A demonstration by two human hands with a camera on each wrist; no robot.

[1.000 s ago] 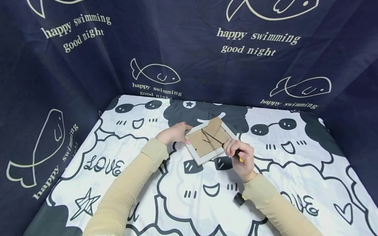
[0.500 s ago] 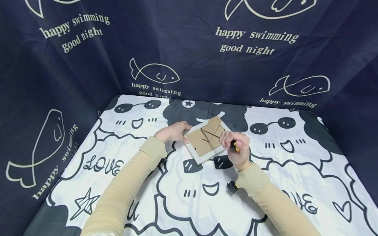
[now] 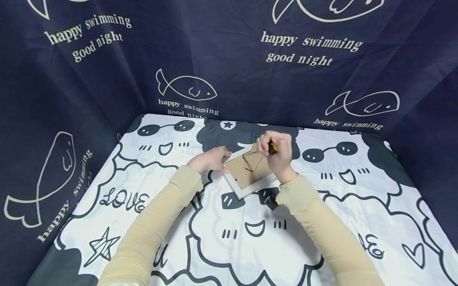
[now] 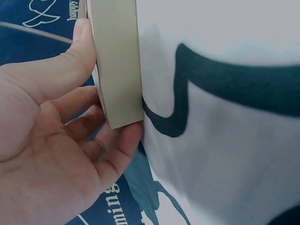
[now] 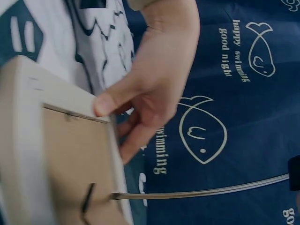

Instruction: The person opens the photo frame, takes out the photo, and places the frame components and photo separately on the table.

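Note:
A picture frame [image 3: 235,187] with a white border and brown backing [image 3: 247,174] lies back side up on the cloth. My left hand [image 3: 209,159] grips its left corner; in the left wrist view the thumb lies along one face and the fingers curl round the edge [image 4: 119,65]. My right hand [image 3: 279,151] grips a screwdriver by its black and yellow handle [image 3: 273,147]. Its thin shaft [image 5: 211,190] slants down to the backing's far edge, by the inner border. A slim dark piece [image 5: 87,201] shows on the backing nearby. My right hand hides much of the brown stand flap [image 3: 254,149].
A white cloth [image 3: 255,246] with black cartoon drawings covers the table. Dark blue curtains [image 3: 243,79] with fish prints hang behind and at the sides. A small black device [image 3: 272,201] sits at my right wrist.
My right hand has swung away from me and leftward over the frame, turning the screwdriver's shaft while its tip stays near the same spot. My left hand and the frame have hardly moved.

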